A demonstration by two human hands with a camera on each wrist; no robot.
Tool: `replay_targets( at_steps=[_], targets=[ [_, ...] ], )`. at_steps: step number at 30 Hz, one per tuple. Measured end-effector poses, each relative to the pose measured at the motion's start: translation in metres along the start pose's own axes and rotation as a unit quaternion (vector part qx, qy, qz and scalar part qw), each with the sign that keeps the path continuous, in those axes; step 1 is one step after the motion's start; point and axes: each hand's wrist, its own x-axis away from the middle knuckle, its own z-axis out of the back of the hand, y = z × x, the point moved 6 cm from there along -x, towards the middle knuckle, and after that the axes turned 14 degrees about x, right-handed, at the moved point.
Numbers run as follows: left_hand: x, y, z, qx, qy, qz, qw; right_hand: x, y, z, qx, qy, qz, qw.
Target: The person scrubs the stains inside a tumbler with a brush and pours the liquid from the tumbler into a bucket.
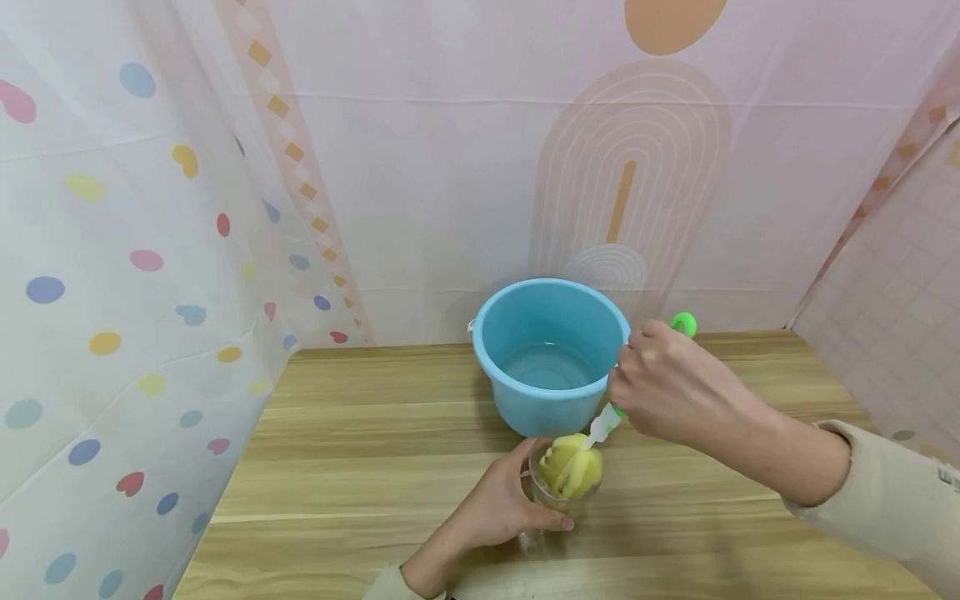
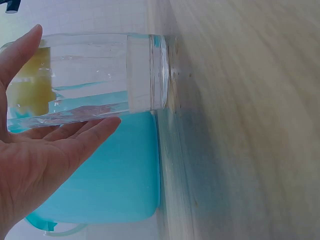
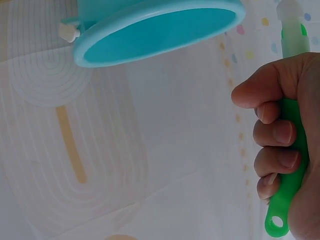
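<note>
Our R hand (image 1: pixel 654 379) clenches the brush (image 1: pixel 603 423), sponge head (image 1: pixel 573 468) in the clear cup (image 2: pixel 90 75) nr the bucket (image 1: pixel 536 410), L hand (image 1: pixel 504 498) curled round the cup, which prob tips if we push sideways.

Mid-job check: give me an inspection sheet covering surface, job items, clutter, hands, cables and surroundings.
Surface: wood-grain table; small spots, perhaps droplets, in the left wrist view.
Job items: clear cup, a yellow sponge head in its mouth; blue bucket beyond, apparently holding water.
Clutter: nothing seen.
Hands: left hand holds the cup; right hand grips the sponge's green handle.
Cables: nothing seen.
Surroundings: printed hangings; unclear dark object at the left wrist view's corner.
</note>
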Motion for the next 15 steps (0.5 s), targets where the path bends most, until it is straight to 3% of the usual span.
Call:
replay_targets(
  at_steps=[6,15],
  targets=[
    [-0.001,0.001,-0.001,0.011,-0.007,-0.013,0.9998,-0.005,0.002,-0.001,0.003,-0.002,-0.011,1.0],
    [-0.001,0.0,-0.001,0.016,-0.01,-0.005,0.9998,-0.008,0.005,-0.014,0.005,-0.009,-0.013,1.0]
  ],
)
